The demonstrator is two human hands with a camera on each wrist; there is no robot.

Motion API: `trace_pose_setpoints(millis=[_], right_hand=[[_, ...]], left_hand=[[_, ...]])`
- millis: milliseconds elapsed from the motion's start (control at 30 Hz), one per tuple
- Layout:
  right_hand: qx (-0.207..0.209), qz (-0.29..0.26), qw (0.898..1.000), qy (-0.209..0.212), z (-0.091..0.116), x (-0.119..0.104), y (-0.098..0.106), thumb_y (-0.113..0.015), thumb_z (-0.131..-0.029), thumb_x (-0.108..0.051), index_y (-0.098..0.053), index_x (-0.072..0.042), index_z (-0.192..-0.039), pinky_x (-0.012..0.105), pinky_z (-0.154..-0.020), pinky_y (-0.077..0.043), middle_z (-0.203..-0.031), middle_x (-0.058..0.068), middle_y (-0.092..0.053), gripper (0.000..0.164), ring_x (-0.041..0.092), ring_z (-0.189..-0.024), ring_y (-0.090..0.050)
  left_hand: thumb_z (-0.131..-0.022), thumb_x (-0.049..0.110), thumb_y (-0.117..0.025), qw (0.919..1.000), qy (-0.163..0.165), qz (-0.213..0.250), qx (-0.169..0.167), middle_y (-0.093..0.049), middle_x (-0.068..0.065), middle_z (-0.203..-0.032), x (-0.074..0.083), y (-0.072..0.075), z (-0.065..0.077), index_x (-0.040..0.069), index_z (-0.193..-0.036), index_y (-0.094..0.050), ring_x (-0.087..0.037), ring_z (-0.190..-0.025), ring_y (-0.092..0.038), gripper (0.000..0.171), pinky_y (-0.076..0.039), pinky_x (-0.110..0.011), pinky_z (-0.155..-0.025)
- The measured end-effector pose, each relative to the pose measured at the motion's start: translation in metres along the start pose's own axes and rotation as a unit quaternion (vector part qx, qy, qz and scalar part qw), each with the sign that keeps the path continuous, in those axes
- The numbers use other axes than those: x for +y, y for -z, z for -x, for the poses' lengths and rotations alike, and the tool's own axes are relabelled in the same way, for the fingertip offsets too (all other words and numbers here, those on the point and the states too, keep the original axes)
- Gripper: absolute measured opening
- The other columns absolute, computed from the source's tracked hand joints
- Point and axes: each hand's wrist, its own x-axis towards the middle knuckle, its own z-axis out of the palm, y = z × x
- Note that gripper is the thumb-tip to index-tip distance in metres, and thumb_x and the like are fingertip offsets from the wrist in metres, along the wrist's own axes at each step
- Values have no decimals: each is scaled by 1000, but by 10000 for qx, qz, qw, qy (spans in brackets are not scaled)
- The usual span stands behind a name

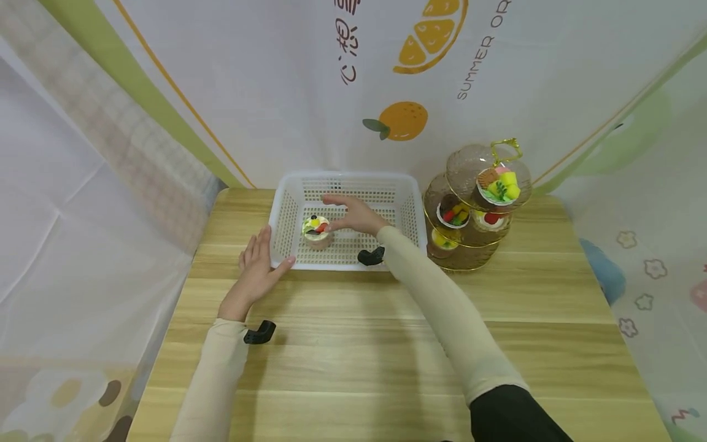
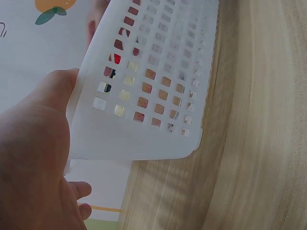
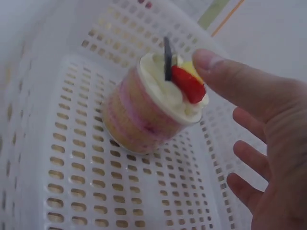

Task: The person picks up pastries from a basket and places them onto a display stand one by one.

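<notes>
A white perforated plastic basket (image 1: 353, 266) stands at the back of the wooden table. Inside it, toward the left, is one toy cupcake (image 1: 317, 231) with cream, a red strawberry piece and a dark stick on top; its pink-and-tan layered side (image 3: 139, 112) shows in the right wrist view. My right hand (image 1: 356, 215) reaches over the basket beside this cupcake, fingers spread apart and nothing held. The thumb appears close to the topping; contact is unclear. At the basket's front left corner my left hand (image 1: 256, 270) touches the rim, thumb along the front, fingers straight along the left side.
Right of the basket stands a tiered stand (image 1: 466, 267) with a gold handle (image 1: 505, 149). It carries several toy cupcakes, one on the top tier (image 1: 499, 186). A printed cloth (image 1: 309, 92) hangs behind the table.
</notes>
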Motion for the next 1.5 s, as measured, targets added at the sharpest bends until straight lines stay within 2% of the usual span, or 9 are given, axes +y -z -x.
trace_pose_setpoints(millis=[133, 333, 500, 767, 900, 1067, 1500], right_hand=[[-261, -161, 9994, -147, -6, 4, -6, -83, -80, -32, -38, -29, -152, 56, -119, -29, -158, 0, -42, 86, 23, -149, -35], [-456, -144, 9980, -406, -10, 10, -16, -84, -79, -30, -40, -28, -152, 56, -119, -28, -158, -2, -42, 86, 24, -148, -35], [-549, 51, 9975, -438, -11, 9, -19, -82, -82, -25, -41, -26, -152, 55, -120, -27, -158, -1, -41, 81, 25, -148, -35], [-516, 106, 9968, -601, -14, 10, -21, -83, -80, -24, -47, -31, -147, 58, -119, -28, -157, 1, -43, 77, 28, -146, -38], [-358, 189, 9975, -576, -16, 12, -22, -84, -79, -24, -50, -30, -146, 56, -117, -33, -153, 2, -49, 75, 28, -141, -45], [73, 385, 9972, -643, -15, 12, -19, -85, -77, -30, -53, -29, -143, 55, -112, -38, -144, 1, -58, 73, 25, -132, -53], [825, 249, 9958, -312, 8, -9, 15, -86, -75, -35, -56, -26, -141, 48, -107, -44, -140, 0, -59, 73, 21, -124, -53]], left_hand=[[-98, 56, -49, 10000, 13, 3, 22, 6, -20, -167, 1, 0, 0, 10, -159, 11, -45, -153, 11, 97, 5, -73, -114], [-98, 56, -49, 10000, 19, -12, 28, 4, -20, -167, 1, -1, 1, 13, -159, 12, -44, -153, 11, 97, 4, -72, -115], [-98, 56, -49, 10000, 23, 24, 54, 4, -20, -167, 1, -1, 1, 13, -159, 12, -43, -153, 11, 97, 5, -71, -116], [-99, 53, -51, 10000, 61, 22, 65, 4, -20, -167, 3, -1, 1, 11, -159, 11, -44, -153, 10, 96, 4, -71, -115], [-99, 51, -51, 9999, 84, 40, 58, 4, -20, -167, 3, 0, 1, 12, -159, 11, -44, -153, 10, 95, 5, -70, -116], [-99, 52, -51, 10000, 69, 47, 24, 5, -19, -167, 3, 0, 0, 12, -159, 12, -44, -153, 10, 96, 5, -70, -116], [-99, 54, -49, 10000, 24, -9, -35, 7, -20, -167, 5, 2, 3, 10, -159, 13, -44, -152, 12, 97, 5, -71, -115]])
